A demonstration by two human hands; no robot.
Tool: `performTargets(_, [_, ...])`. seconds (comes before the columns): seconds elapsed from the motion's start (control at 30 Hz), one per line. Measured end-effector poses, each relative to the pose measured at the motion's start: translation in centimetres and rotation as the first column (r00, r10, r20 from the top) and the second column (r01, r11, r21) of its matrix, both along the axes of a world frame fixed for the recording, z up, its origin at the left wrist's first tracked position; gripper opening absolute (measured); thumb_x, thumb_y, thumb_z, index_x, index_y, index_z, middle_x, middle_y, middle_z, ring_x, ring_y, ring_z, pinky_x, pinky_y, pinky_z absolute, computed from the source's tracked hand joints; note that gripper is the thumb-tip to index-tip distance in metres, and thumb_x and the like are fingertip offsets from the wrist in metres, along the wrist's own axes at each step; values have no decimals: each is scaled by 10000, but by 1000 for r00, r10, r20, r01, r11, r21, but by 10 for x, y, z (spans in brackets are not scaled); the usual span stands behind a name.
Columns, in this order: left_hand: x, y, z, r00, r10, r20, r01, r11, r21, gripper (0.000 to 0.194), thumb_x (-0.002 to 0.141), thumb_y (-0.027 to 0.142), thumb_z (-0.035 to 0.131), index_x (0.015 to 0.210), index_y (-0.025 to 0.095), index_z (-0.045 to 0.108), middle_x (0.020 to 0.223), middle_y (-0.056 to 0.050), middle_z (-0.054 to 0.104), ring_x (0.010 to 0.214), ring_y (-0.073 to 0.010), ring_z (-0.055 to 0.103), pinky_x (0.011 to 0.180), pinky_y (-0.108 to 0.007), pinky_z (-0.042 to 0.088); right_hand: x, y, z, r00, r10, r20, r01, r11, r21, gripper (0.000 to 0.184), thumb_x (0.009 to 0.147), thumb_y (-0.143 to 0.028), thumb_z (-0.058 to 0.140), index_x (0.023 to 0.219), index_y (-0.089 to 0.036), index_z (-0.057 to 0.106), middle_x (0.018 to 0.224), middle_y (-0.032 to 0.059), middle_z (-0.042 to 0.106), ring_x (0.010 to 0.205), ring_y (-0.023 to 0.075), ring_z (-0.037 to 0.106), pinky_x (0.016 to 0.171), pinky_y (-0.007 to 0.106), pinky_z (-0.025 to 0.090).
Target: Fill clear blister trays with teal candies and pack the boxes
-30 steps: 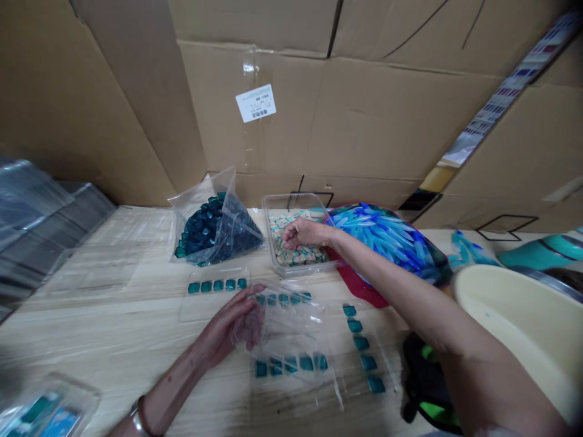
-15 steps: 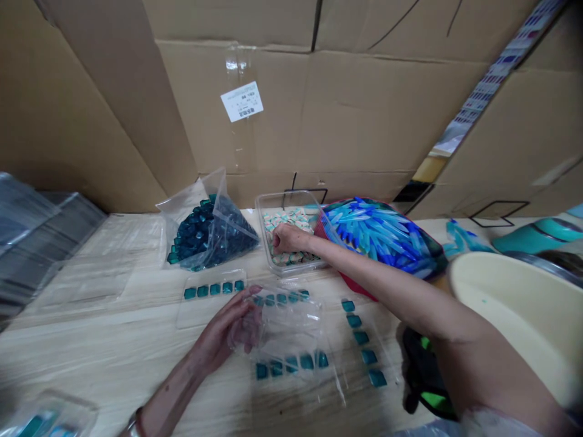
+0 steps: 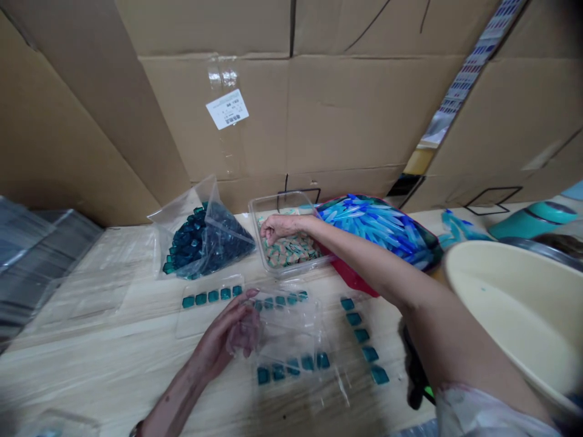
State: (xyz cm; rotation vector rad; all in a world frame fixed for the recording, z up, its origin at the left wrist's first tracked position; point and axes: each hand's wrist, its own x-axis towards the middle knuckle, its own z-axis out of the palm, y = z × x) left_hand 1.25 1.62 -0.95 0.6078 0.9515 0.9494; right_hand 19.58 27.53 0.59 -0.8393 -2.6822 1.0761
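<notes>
L hand [image 3: 232,331]: clear bag [image 3: 291,334] gripped, ctr of desk [image 3: 113,358]. R hand [image 3: 276,229]: curled over pcs [image 3: 291,252] in tub [image 3: 253,212] nr back edge; grip can't be told. Picking step, prob.; sure pinch called for.

Loads of room on the pale wood tabletop [image 3: 122,358] beside the bare left hand [image 3: 234,331], but a round cream tub [image 3: 514,297] blocks the right.

Gems [image 3: 379,374] dark teal, chips [image 3: 294,254] beige and mint, spikes [image 3: 368,221] mixed light/deep blue, tub [image 3: 510,303] cream, bottle [image 3: 523,223] turquoise, cardboard [image 3: 346,121] brown, table [image 3: 122,358] pale woodgrain
</notes>
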Motion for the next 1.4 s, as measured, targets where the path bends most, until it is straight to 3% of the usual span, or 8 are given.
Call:
performTargets(0.17, [-1, 0, -2, 1000, 1, 14, -1, 1000, -20, 430, 771, 281, 633, 1186, 210, 548, 869, -53, 633, 680, -123, 595, 559, -195, 434, 3, -2, -3, 996, 83, -14, -81, 994, 74, 108, 605, -126, 693, 710, -136, 670, 611, -56, 593, 589, 78, 504, 565, 171, 364])
performTargets(0.3, [0, 0, -2, 1000, -1, 26, 1, 1000, -4, 425, 784, 282, 620, 1195, 205, 544, 834, -44, 625, 648, -112, 585, 539, -190, 421, 10, -10, 2, 998, -14, -69, 20, 997, 80, 122, 599, -167, 707, 710, -130, 672, 622, -45, 597, 598, 80, 505, 573, 177, 373])
performTargets(0.4, [0, -1, -3, 999, -2, 43, 1, 1000, 24, 424, 803, 301, 597, 1212, 214, 525, 817, -33, 613, 607, -104, 572, 506, -193, 407, 19, -19, 12, 975, -174, -141, 162, 983, -90, 204, 584, -193, 730, 766, -128, 663, 627, -43, 603, 609, 87, 537, 590, 188, 414])
performTargets(0.53, [1, -2, -4, 995, -3, 103, -3, 998, 65, 430, 824, 308, 572, 1236, 217, 489, 823, -25, 598, 596, -98, 562, 490, -198, 411, 35, -40, 33, 890, -348, -294, 235, 903, -360, 331, 588, -245, 756, 885, -139, 657, 721, -15, 654, 653, 91, 586, 664, 221, 474])
performTargets(0.73, [3, -4, -5, 987, 37, 155, -58, 990, 129, 418, 821, 293, 582, 1221, 249, 468, 929, -22, 599, 631, -99, 599, 570, -238, 487, 48, -121, 59, 782, -492, -382, 213, 788, -578, 358, 591, -288, 777, 892, -154, 638, 737, 7, 670, 672, 113, 626, 694, 263, 506])
performTargets(1.0, [8, -13, -2, 966, 26, 258, -80, 977, 199, 419, 821, 307, 583, 1215, 264, 446, 1198, -92, 568, 740, -131, 629, 587, -245, 502, 14, -241, 40, 710, -610, -350, 323, 725, -609, 358, 562, -332, 783, 842, -168, 633, 689, -18, 647, 638, 103, 602, 654, 256, 481])
performTargets(1.23, [20, -32, 5, 960, 51, 275, -117, 966, 229, 419, 798, 321, 614, 1183, 266, 456, 1298, -82, 500, 823, -140, 609, 683, -300, 512, -9, -281, 21, 632, -674, -383, 537, 737, -410, 317, 606, -364, 730, 825, -153, 641, 685, 1, 627, 621, 123, 565, 620, 261, 461])
performTargets(1.4, [31, -52, 16, 958, -1, 288, -71, 968, 241, 404, 792, 339, 617, 1161, 280, 463, 1374, -70, 431, 871, -169, 606, 695, -366, 529, -5, -305, 24, 688, -648, -326, 635, 755, -161, 182, 720, -286, 615, 850, -166, 658, 679, 6, 623, 646, 144, 566, 623, 260, 447])
